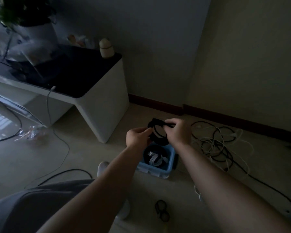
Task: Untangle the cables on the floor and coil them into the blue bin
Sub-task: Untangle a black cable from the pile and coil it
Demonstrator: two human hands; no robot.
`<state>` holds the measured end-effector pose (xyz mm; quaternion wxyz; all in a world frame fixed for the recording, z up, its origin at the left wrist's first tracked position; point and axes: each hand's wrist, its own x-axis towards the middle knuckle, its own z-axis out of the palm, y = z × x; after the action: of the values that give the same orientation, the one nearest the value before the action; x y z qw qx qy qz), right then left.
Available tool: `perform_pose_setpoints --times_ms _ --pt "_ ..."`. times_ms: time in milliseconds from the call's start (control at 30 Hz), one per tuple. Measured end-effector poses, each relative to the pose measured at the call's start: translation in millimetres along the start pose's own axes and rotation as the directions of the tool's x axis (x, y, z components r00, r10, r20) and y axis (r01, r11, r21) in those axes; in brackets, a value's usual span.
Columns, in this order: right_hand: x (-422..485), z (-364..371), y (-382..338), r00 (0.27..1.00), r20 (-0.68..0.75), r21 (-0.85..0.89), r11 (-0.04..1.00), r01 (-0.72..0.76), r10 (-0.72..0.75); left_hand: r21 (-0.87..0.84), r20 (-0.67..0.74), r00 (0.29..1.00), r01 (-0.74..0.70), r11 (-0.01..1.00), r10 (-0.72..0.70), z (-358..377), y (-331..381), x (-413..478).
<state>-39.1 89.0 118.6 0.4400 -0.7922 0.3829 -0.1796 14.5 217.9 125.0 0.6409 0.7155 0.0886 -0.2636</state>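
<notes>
Grey trouser leg (32, 204) fills the lower left corner, and both bare forearms reach forward from beside it. Far left of the hands, a thin pale cable (49, 106) hangs off a white side table (106, 105) with a dark top and trails across the floor. A black cable (69, 171) lies nearer. A pale-socked foot (102, 167) sits just left of the left forearm.

The left hand (138, 137) is raised, with its fingers curled round the left edge of a black cable coil (160, 142). The right hand (178, 132) pinches the coil's upper right part, its thumb and fingers folded over the strands. Both hands hold the coil upright between them, directly above the blue bin (153, 171). The bin stands on the floor under the hands. Inside it a black coil lines the wall around a bundled white cable (155, 159).

Between the forearms, close in, a small dark cable loop (161, 209) lies on the floor. Right of the right hand sprawls a tangle of black and white cables (215, 145), with one black strand running towards the lower right.
</notes>
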Motion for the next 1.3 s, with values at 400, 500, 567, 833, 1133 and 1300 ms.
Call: perform_pose_setpoints --times_ms 400,500,567,833,1133,1300 --pt "14 95 77 0.882 0.415 -0.070 0.974 -0.214 0.223 0.058 -0.228 0.942 0.265 0.962 -0.246 -21 -102 91" --pt "24 119 87 0.830 0.491 -0.112 0.964 -0.240 0.264 0.087 -0.327 0.906 0.312 0.946 -0.269 -25 -122 115" --pt "30 133 94 0.815 0.514 -0.135 0.963 -0.233 0.269 0.133 -0.374 0.891 0.327 0.936 -0.258 -27 -133 128" --pt "43 165 106 0.796 0.535 -0.153 0.959 -0.239 0.284 0.530 -0.424 0.906 0.260 0.807 -0.014 -27 -143 144" --pt "37 174 107 0.801 0.546 -0.169 0.969 -0.181 0.245 0.806 -0.158 0.987 0.149 0.572 -0.033 -14 -142 123" --pt "44 149 116 0.822 0.500 -0.158 0.962 -0.224 0.274 0.799 -0.132 0.991 0.121 0.589 -0.024 -13 -133 110"
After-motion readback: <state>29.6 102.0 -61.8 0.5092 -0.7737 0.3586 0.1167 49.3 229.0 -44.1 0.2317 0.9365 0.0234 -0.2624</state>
